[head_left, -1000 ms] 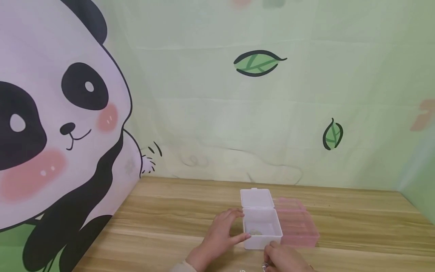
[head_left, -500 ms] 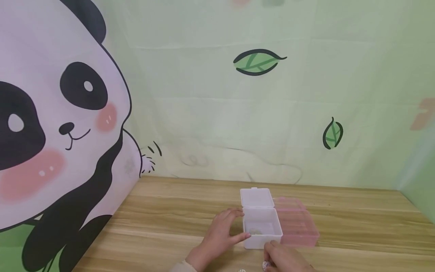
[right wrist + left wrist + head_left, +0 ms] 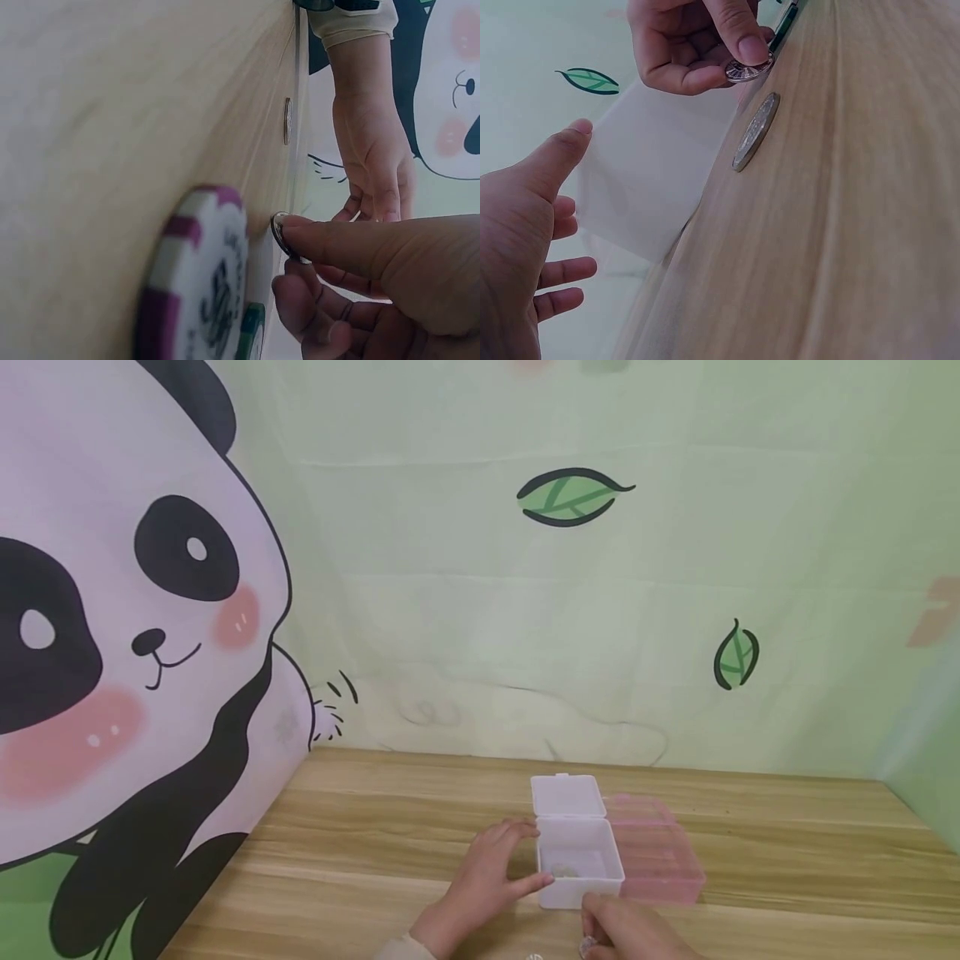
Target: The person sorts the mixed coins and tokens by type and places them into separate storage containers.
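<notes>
A small silver coin (image 3: 748,70) is pinched at its rim between the thumb and forefinger of the right hand (image 3: 626,933), low at the near edge of the wooden table (image 3: 787,852). It looks thin, hard and light, with a smooth, slippery face, so the rim is likely the surest place to grip it. A second coin (image 3: 755,132) lies flat on the table just beside it, and a purple-and-white poker chip (image 3: 201,279) rests near the hand. Just beyond, a small clear plastic box (image 3: 579,860) stands open, its lid tipped back, with something small inside. The left hand (image 3: 483,881) steadies the box's left side, fingers relaxed and slightly spread. A pink box (image 3: 660,856) sits touching its right side. A panda backdrop (image 3: 135,635) fills the left.
</notes>
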A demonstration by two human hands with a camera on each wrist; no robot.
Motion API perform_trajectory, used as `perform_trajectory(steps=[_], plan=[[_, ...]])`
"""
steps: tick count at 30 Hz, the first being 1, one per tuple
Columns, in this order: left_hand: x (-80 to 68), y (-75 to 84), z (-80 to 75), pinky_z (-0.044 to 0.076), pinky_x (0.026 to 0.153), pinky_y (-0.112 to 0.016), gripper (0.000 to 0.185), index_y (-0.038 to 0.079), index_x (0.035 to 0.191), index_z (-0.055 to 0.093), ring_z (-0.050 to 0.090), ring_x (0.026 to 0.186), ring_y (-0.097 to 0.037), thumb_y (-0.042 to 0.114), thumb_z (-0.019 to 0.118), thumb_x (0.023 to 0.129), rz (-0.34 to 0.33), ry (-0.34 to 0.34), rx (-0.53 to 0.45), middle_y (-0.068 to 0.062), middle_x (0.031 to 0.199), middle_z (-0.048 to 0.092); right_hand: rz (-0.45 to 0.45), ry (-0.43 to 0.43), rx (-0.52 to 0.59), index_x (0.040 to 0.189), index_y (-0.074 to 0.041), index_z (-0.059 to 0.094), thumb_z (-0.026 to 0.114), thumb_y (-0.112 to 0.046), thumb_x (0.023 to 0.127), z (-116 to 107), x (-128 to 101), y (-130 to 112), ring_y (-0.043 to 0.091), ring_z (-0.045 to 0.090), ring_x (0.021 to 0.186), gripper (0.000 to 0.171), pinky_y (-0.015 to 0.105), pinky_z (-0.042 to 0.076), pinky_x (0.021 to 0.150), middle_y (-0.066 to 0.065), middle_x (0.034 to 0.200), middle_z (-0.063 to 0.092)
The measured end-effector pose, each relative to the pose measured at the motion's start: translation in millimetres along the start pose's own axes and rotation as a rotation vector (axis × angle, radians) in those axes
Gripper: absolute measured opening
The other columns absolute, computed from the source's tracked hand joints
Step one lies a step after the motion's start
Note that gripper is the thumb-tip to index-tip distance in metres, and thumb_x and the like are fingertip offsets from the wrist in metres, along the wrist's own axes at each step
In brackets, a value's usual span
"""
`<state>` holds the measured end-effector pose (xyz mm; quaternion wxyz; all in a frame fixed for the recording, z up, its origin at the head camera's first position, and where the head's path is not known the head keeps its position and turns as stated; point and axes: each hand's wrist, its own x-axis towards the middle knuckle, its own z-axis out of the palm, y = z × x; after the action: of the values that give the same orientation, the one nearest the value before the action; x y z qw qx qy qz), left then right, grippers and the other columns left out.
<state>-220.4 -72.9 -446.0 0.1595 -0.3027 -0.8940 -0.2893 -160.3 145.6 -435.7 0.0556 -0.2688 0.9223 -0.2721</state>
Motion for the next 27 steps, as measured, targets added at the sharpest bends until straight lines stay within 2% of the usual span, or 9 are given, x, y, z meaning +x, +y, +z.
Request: perform_trajectory(steps=[8, 14, 21, 27], plan=[[0.5, 0.1, 0.0, 0.042, 0.105, -0.045, 0.050, 0.014, 0.123, 0.056, 0.055, 0.123, -0.022, 0.042, 0.071, 0.083, -0.008, -0.011, 0.005, -0.001, 0.133, 0.058, -0.056, -0.012, 0.045, 0.076, -0.018, 0.053, 0.070, -0.012, 0.081, -3, 0, -1, -0.007, 0.043, 0.055, 0.019, 0.016, 0.039, 0.050, -0.017, 0.062, 0.052], [0.5, -0.5, -0.9, 0.041, 0.105, -0.046, 0.052, 0.013, 0.123, 0.056, 0.054, 0.124, -0.023, 0.046, 0.068, 0.084, -0.014, -0.026, -0.008, -0.002, 0.133, 0.058, -0.099, -0.003, 0.096, 0.076, -0.018, 0.053, 0.069, -0.014, 0.083, -12, 0, -6, -0.008, 0.043, 0.056, 0.017, 0.015, 0.040, 0.050, -0.018, 0.063, 0.051], [0.5, 0.7, -1.9, 0.042, 0.104, -0.046, 0.051, 0.012, 0.123, 0.056, 0.054, 0.123, -0.023, 0.044, 0.069, 0.084, -0.009, -0.026, -0.008, -0.003, 0.133, 0.059, -0.093, -0.033, 0.204, 0.082, -0.017, 0.053, 0.067, -0.021, 0.088, -22, 1, -5, -0.007, 0.045, 0.058, 0.016, 0.017, 0.042, 0.051, -0.016, 0.067, 0.055], [0.7, 0.1, -0.9, 0.042, 0.104, -0.046, 0.051, 0.013, 0.122, 0.057, 0.054, 0.122, -0.023, 0.045, 0.069, 0.084, -0.012, -0.022, 0.004, -0.002, 0.132, 0.059, -0.091, -0.010, 0.187, 0.083, -0.017, 0.052, 0.068, -0.026, 0.088, -31, 2, -7, -0.006, 0.044, 0.061, 0.018, 0.017, 0.041, 0.053, -0.015, 0.070, 0.055]])
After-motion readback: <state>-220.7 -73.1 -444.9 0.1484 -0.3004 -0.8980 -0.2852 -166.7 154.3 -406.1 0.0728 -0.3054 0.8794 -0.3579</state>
